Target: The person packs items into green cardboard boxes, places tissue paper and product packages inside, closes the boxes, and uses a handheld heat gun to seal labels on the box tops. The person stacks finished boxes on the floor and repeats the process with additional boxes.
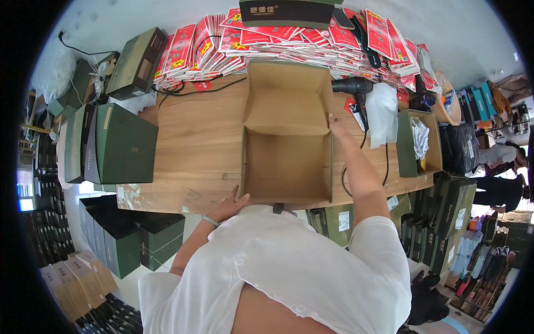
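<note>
In front of me on the wooden table (pixel 192 150) lies a shoe box (pixel 287 167), its bare brown inside facing up and nothing in it. Its hinged lid (pixel 288 100) is folded back away from me, and the outer edges look green. My right hand (pixel 338 127) is closed on the right edge of the lid, near the hinge; some of its fingers are hidden behind that edge. At the box's near left corner, my left hand (pixel 229 205) rests against the outside with thumb and forefinger apart.
Stacks of red printed packets (pixel 289 42) line the table's back, with a closed box (pixel 286 14) on top. Right of the lid lie a black hair dryer (pixel 356 86) and white wrapping (pixel 382 111). A green box (pixel 409 147) holds paper. Green boxes (pixel 125 145) stand left.
</note>
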Motion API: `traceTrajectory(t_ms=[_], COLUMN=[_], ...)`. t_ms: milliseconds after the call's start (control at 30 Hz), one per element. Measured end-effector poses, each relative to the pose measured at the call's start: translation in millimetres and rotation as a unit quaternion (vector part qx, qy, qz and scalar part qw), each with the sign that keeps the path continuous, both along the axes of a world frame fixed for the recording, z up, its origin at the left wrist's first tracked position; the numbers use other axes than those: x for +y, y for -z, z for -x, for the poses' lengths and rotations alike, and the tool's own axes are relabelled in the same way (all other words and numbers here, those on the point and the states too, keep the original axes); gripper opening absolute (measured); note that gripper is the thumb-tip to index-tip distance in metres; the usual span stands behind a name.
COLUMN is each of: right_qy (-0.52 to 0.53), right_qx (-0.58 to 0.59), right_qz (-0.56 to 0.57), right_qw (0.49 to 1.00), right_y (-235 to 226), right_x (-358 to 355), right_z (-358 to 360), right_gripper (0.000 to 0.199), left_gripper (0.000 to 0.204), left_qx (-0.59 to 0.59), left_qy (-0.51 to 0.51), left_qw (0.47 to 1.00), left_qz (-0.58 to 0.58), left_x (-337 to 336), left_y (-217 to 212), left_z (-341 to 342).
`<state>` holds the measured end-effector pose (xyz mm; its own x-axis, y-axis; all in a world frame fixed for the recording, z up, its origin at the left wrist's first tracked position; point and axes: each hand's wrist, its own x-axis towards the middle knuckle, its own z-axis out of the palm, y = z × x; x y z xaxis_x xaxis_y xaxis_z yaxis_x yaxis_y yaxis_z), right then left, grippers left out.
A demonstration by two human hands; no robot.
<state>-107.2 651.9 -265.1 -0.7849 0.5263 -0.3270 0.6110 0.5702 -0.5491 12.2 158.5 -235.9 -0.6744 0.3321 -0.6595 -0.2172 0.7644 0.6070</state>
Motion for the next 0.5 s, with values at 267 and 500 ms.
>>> traceTrajectory(t_ms=[267,500], right_qy=[-0.060,-0.069], right_qx=[0.102,0.246], right_qz=[0.112,0.105], right_qw=[0.987,0.961], right_y=[-49.2,3.1], right_x=[-46.6,-8.9], right_z=[-40.9,-67.4], right_gripper=[0.058,0.058], left_gripper=[0.049,0.082], left_qx=[-0.067,-0.063], left_qy=[-0.300,-0.501], left_qw=[0.942,0.845], left_qz=[-0.132,-0.175], left_x=[-19.8,-59.8], left_y=[7.1,25.7], left_z=[-9.4,-3.2])
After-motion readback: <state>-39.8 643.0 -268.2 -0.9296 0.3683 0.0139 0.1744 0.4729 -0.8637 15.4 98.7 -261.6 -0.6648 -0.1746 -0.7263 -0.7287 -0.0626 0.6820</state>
